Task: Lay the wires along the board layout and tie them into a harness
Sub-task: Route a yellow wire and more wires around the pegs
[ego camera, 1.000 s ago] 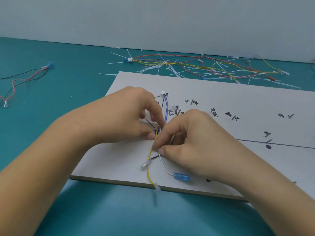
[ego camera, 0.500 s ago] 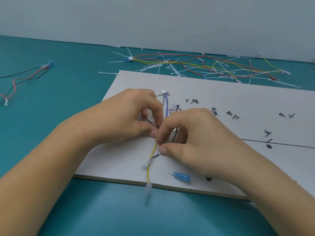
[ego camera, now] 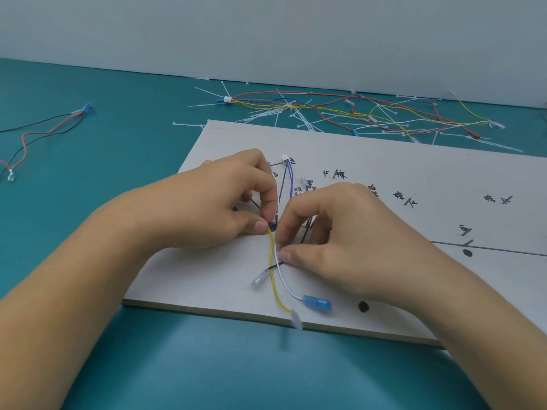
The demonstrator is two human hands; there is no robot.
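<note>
Yellow wire [ego camera: 273, 276] and white wire [ego camera: 283, 279] trail toward the person from a thin bundle [ego camera: 291, 182] whose long axis runs away along the grey board [ego camera: 384, 161] to a white connector [ego camera: 284, 158]. The left hand [ego camera: 207, 208] pinches the bundle at its junction. The right hand [ego camera: 340, 238], just beside it, pinches the white wire nearer the person. A tie likely belongs between the two grips.

A teal table [ego camera: 118, 365] carries a white layout board [ego camera: 384, 161], which lies flat with hand-written marks and drawn lines on its face. Beyond the board's far edge, loose white cable ties [ego camera: 305, 119] are scattered among a tangle of red, yellow and white wires [ego camera: 367, 116]. Well left of the board lies a red and black wire pair [ego camera: 44, 133] with a blue terminal at its far end.
</note>
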